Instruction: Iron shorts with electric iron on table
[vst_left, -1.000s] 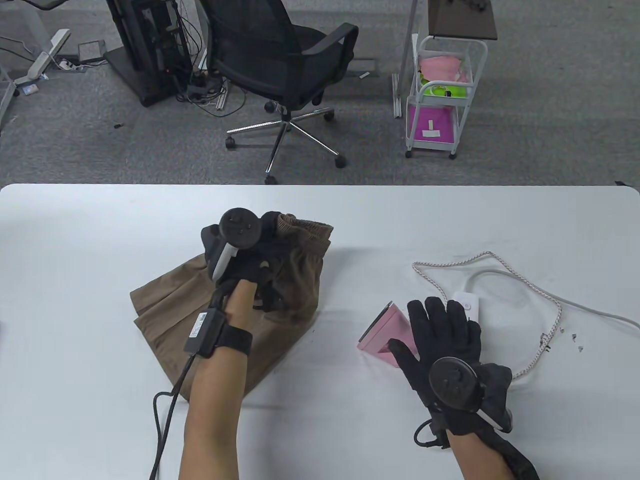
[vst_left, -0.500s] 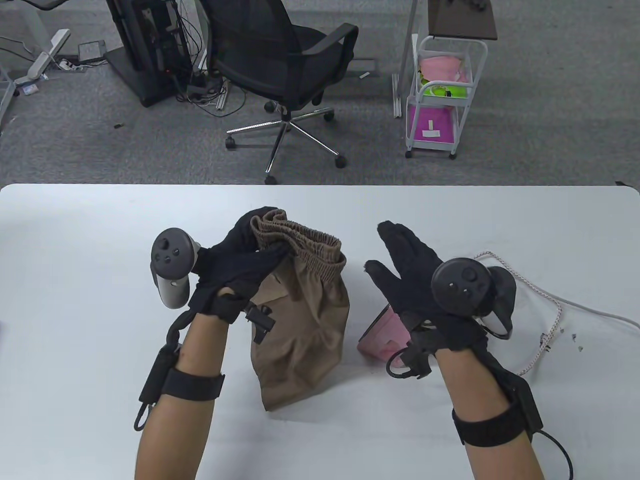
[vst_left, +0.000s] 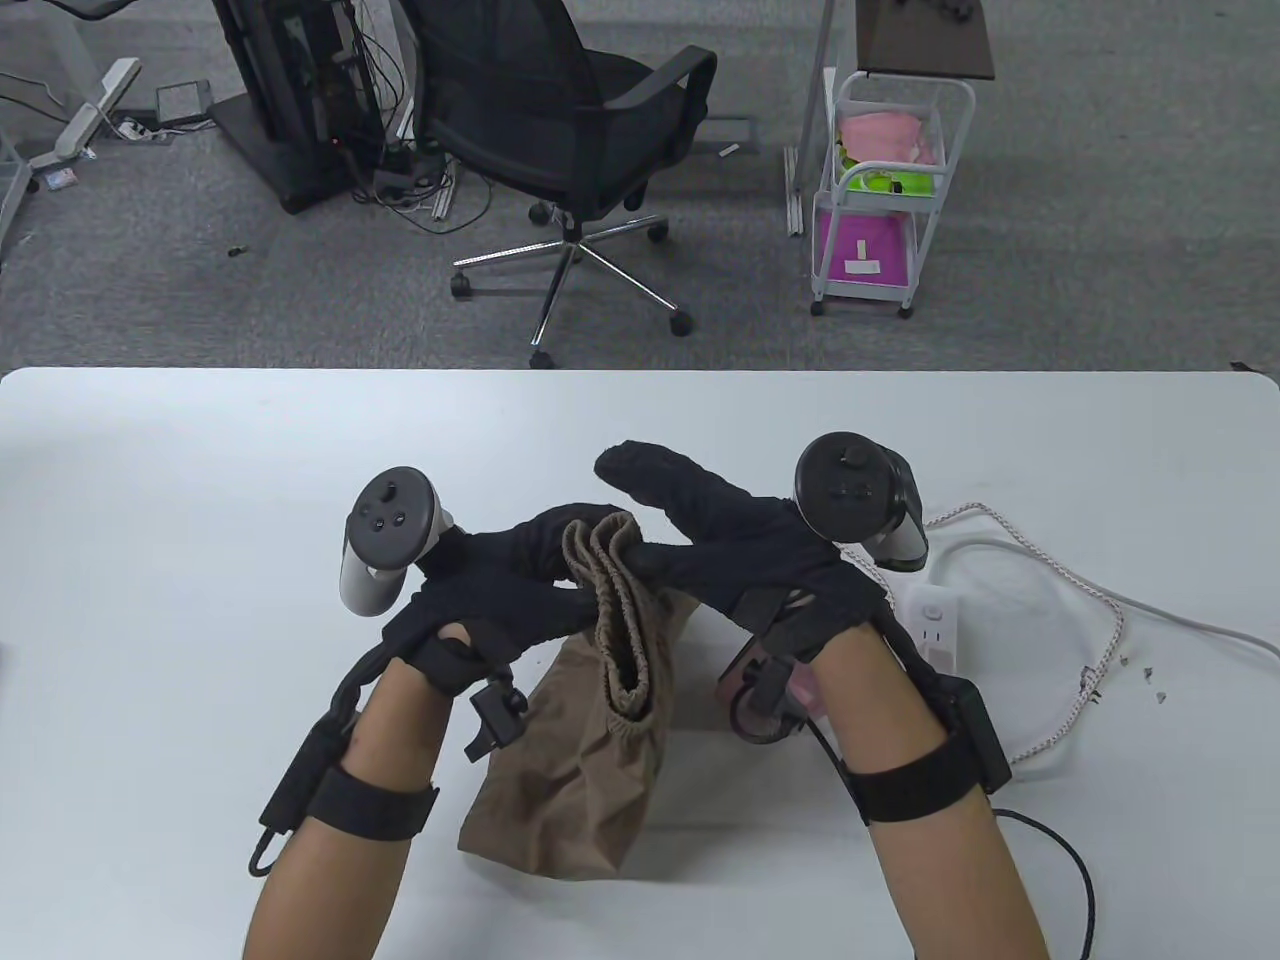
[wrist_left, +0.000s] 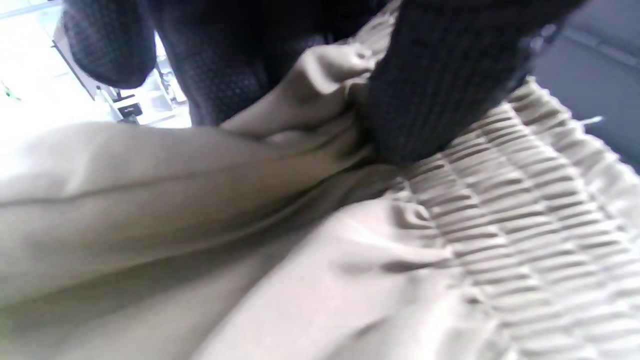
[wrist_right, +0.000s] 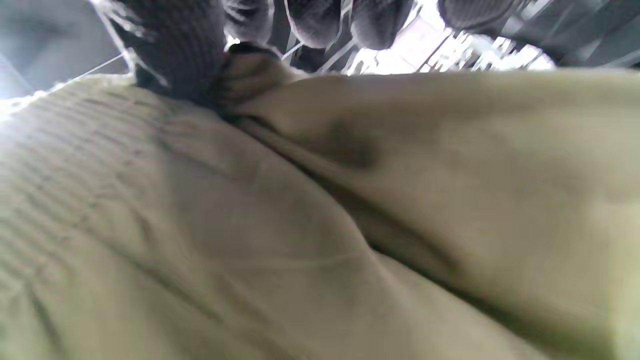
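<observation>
shorts (vst_left: 590, 740): 1 | left hand (vst_left: 490, 600), right hand (vst_left: 760, 560): 2, both pinching waistband

We see the pink iron (vst_left: 735, 680) mostly hidden behind the right hand (vst_left: 760, 570); both wrist views blur against the shorts (vst_left: 590, 720).

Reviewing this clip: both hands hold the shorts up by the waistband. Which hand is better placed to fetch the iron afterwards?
Right, probably. The pink iron sits just under the right hand; the left hand is across the shorts.
</observation>
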